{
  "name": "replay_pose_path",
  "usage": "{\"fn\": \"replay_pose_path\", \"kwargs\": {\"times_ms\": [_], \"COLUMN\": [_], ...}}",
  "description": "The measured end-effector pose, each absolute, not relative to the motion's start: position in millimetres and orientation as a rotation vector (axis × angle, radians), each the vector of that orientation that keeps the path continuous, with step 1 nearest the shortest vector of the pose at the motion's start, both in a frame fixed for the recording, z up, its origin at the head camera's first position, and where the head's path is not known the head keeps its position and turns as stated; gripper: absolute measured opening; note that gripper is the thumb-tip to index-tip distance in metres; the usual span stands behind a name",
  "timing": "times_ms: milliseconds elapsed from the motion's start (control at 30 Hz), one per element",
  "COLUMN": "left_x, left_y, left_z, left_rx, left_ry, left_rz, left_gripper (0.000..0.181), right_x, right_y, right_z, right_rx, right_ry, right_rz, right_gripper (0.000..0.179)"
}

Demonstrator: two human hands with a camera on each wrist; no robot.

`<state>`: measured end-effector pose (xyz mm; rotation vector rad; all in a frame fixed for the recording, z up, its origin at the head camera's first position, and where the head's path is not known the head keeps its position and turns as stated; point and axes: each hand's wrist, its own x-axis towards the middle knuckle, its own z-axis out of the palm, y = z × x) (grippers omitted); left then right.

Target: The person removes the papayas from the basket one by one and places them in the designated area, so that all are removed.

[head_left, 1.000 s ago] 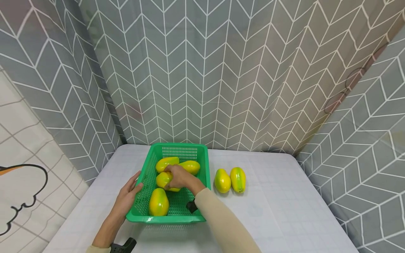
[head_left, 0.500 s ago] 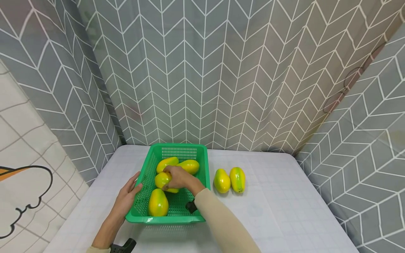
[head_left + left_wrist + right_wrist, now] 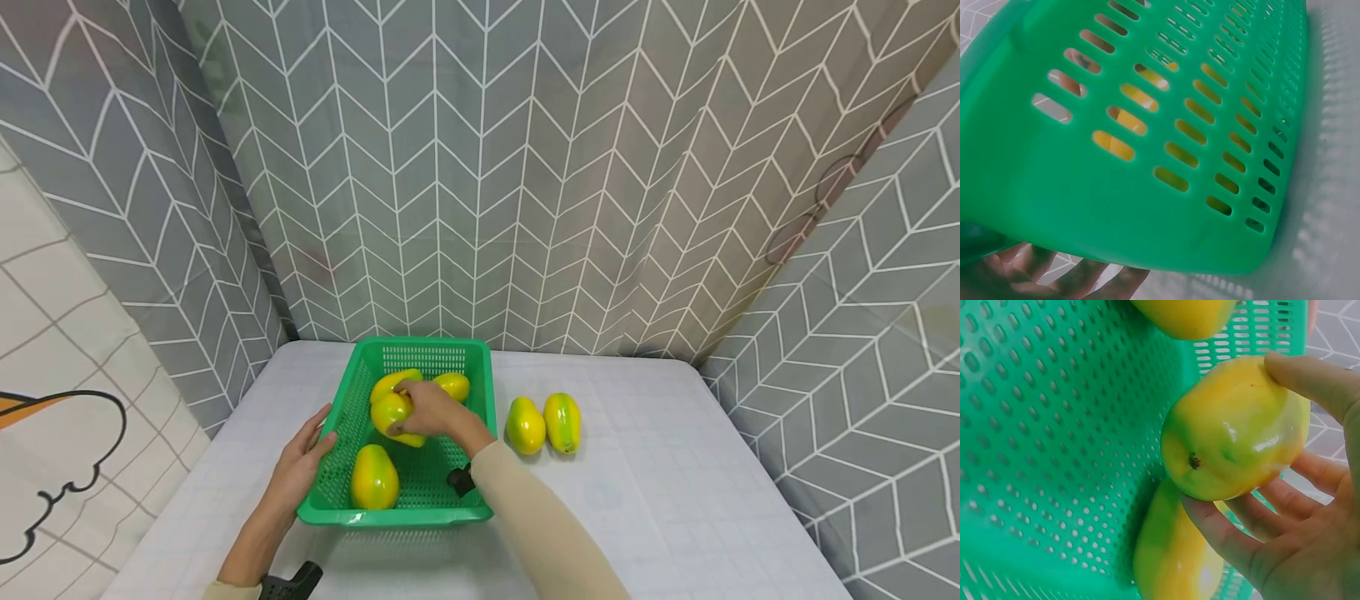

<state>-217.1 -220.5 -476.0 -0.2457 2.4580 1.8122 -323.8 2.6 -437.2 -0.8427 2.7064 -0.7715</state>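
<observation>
My right hand [image 3: 435, 408] holds a yellow-green papaya [image 3: 390, 412] inside the green basket [image 3: 397, 518]. In the right wrist view the thumb [image 3: 1310, 378] lies on one side of this papaya [image 3: 1235, 437] and the fingertips on the other, its stem end showing. Another papaya [image 3: 1175, 550] lies beneath it in that view. My left hand [image 3: 296, 467] grips the basket's left rim, thumb on top and fingers along the outside. In the left wrist view its fingers [image 3: 1079, 278] curl at the rim of the slotted wall [image 3: 1135, 212].
Inside the basket, papayas lie at the near left [image 3: 375, 477], far left [image 3: 390, 383] and far right [image 3: 454, 386]. Two more papayas [image 3: 527, 427] [image 3: 562, 423] lie side by side on the white-covered table [image 3: 652, 475], right of the basket. Patterned grey curtains [image 3: 480, 208] stand behind and beside the table.
The right hand has shifted slightly up and away with the papaya, leaving a wider gap to the near-left one. The left hand stays at the basket's rim.
</observation>
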Motion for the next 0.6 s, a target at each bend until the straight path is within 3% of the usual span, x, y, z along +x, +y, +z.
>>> {"fn": "replay_pose_path", "kwargs": {"times_ms": [600], "left_x": [-214.3], "left_y": [-220.7], "left_z": [-474.4], "left_rx": [-0.213], "left_ry": [2.460], "left_rz": [1.812], "left_gripper": [0.064], "right_x": [-325.6], "right_y": [26.8], "right_z": [-414.3], "right_rx": [-0.772], "right_ry": [2.778], "right_rz": [-0.905], "right_gripper": [0.069]}}
